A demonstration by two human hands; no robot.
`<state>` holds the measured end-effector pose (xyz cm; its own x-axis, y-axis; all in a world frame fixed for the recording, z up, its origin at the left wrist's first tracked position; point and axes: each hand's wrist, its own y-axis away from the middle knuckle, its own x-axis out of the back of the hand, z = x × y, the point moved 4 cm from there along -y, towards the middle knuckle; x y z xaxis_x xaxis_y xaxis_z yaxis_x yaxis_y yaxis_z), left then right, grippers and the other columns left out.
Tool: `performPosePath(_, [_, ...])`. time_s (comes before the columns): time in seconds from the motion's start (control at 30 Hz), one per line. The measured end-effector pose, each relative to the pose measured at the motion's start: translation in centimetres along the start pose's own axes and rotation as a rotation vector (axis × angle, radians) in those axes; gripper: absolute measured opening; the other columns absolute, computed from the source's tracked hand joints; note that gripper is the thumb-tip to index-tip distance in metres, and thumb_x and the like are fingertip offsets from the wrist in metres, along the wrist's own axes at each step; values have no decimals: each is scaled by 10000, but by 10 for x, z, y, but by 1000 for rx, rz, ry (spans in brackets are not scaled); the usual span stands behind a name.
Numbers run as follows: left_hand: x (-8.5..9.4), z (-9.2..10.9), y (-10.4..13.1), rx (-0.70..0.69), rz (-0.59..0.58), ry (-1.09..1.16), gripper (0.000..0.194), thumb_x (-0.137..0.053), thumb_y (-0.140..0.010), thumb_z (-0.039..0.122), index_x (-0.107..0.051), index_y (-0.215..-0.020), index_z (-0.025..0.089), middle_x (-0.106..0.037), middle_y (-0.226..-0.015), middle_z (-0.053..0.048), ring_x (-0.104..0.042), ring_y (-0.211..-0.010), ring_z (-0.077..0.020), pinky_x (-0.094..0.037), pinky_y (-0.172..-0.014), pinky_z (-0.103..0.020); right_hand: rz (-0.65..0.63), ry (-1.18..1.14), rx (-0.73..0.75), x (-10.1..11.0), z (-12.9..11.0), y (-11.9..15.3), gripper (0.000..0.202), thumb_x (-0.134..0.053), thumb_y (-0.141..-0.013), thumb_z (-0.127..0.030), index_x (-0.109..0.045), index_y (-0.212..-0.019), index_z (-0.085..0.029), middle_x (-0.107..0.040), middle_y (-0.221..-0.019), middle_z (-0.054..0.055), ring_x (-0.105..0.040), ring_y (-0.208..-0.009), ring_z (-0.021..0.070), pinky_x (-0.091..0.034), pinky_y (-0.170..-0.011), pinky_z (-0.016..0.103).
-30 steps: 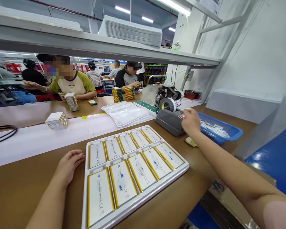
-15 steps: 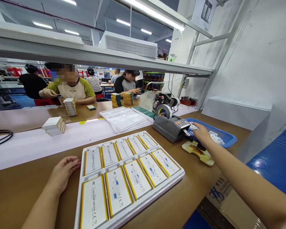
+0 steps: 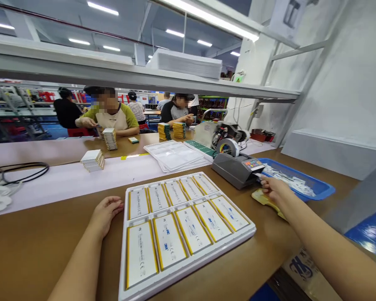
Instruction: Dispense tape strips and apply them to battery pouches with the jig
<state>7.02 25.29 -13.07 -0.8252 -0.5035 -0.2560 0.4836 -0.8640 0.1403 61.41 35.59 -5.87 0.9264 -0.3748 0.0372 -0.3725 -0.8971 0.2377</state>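
A white tray (image 3: 188, 271) in front of me holds two rows of flat white battery packs (image 3: 142, 251) with yellow edges; some carry clear strips with blue 3M print. My left hand (image 3: 106, 215) rests on the table beside the tray's left edge, fingers loosely extended and nothing in them. My right hand (image 3: 275, 190) is at the mouth of the grey tape dispenser (image 3: 235, 170). Its thumb and finger pinch the end of a short white tape strip (image 3: 258, 176) coming out there. A tape roll (image 3: 228, 147) sits on top of the dispenser.
A blue basket (image 3: 327, 193) with white scraps stands behind my right hand, and a yellowish fixture (image 3: 263, 197) lies under it. Empty trays (image 3: 175, 154) and a battery stack (image 3: 93, 161) lie farther back. Co-workers sit opposite. A shelf (image 3: 144, 79) crosses overhead.
The view has swung left, so the scene sits farther right. My right hand has moved from over the basket's near side down to the strip at the dispenser's mouth. My left hand stays by the tray.
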Motion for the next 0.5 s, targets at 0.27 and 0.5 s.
performPosePath(0.27, [-2,-7,9,-4,-8,-11,236,-662,-501,155,-524,-691,140,-557,-612,15,-565,-580,-101,-480,-629,-237,-998,855,977,-182,-1,178,266,-503,-759,-432,-511,-700,-172,-481,-739,21,-450,-710,137,-384,-651,261])
performPosePath(0.5, [-1,-5,12,-18,-38,-16,248,-657,-519,185,-507,-712,146,-555,-635,16,-554,-589,-89,-471,-652,-242,-1286,1197,1165,-269,46,262,463,-565,-639,-606,-563,-862,-200,-506,-928,59,-488,-791,192,-359,-606,266])
